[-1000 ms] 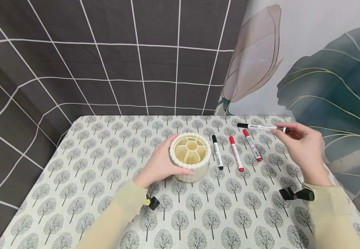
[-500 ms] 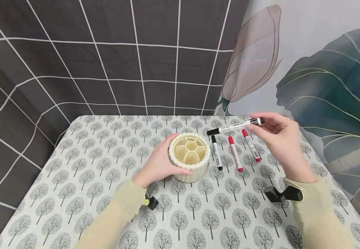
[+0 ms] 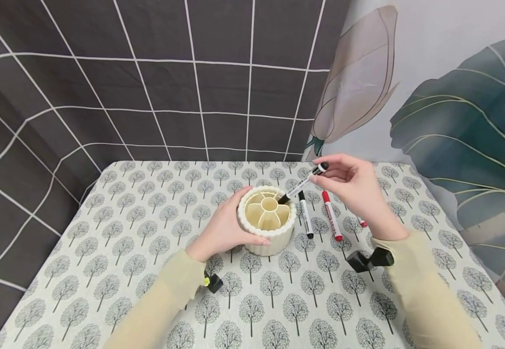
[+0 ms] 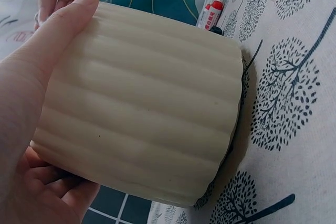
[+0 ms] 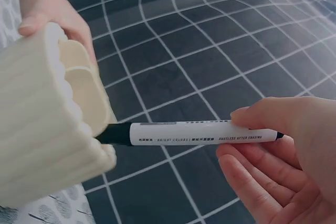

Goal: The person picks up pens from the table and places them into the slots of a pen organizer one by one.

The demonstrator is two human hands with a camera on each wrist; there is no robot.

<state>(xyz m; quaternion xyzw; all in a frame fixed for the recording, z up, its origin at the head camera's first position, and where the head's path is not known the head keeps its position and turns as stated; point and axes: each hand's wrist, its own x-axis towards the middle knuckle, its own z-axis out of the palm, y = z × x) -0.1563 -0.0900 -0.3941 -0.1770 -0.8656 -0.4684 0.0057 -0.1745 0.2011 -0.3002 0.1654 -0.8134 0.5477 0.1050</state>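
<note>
A cream ribbed pen holder with several inner compartments stands on the tree-print tablecloth. My left hand wraps its left side, palm and thumb against the ribbed wall. My right hand pinches a black-capped white marker by its rear end, tilted down to the left. The marker's black cap sits at the holder's right rim, over a compartment.
A black marker and a red marker lie on the cloth right of the holder; another red one is mostly hidden behind my right hand. Dark grid fabric hangs behind, a leaf-print cloth to the right.
My right hand carried the black marker leftward from the table's far right and tilted it down, bringing its cap to the holder's rim. The left hand stayed on the holder.
</note>
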